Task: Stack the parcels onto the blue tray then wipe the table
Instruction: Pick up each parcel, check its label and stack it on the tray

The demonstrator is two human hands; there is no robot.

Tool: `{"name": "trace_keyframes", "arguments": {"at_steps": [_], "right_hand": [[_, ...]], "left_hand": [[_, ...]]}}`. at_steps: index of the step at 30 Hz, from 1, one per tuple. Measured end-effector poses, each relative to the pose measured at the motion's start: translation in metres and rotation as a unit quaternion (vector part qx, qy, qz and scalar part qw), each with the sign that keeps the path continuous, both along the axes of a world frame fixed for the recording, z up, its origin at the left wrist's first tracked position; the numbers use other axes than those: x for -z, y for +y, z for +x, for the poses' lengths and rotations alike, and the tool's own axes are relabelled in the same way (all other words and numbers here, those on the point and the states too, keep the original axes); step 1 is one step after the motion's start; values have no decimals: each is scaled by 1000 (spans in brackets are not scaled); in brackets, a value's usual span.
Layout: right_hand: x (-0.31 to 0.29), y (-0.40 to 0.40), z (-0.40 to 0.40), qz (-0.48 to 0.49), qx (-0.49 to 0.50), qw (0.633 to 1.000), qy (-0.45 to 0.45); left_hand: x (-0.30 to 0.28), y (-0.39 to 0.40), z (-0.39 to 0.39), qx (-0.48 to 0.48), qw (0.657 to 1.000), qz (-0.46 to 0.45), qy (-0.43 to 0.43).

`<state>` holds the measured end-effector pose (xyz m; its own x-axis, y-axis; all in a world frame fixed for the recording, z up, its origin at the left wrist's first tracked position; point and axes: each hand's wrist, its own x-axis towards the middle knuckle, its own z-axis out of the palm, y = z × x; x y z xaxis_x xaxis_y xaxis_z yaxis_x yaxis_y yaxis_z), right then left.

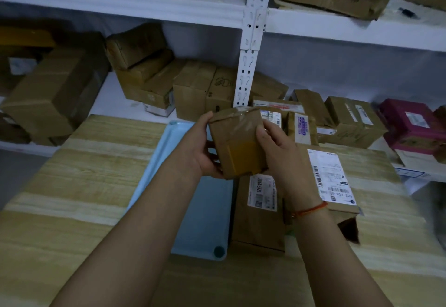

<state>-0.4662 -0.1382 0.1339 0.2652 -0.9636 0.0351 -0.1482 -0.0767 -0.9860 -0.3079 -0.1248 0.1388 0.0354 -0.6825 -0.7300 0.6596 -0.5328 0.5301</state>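
A small brown taped box (237, 141) is held above the blue tray's (193, 210) right edge, the left hand (201, 148) cupping its side and the right hand (277, 152) gripping the other. This looks like the stacking step; next, lower it flat onto the bare tray, beside the labelled parcels (259, 210) on the table (72, 186)

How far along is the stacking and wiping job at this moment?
Done: nothing visibly; the blue tray shows no parcels. In hand: the left hand and right hand grip a small taped parcel. Left: labelled parcels on the table, then wiping.
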Motion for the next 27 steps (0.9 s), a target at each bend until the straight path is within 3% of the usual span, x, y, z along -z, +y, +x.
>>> {"name": "trace_keyframes", "arguments": {"at_steps": [11,19,24,27], "right_hand": [[81,-4,27,-119,0,993,-17],[102,31,2,-182,-3,983,3],[105,66,-24,-168,-29,985,9],[103,89,-35,-83,-50,994,-55]], "left_hand": [[59,14,11,-24,989,-102,-100],[71,55,-15,-43,980,-137,-140],[69,100,-45,-62,969,-161,-174],[71,125,-60,-80,954,-198,-212]]}}
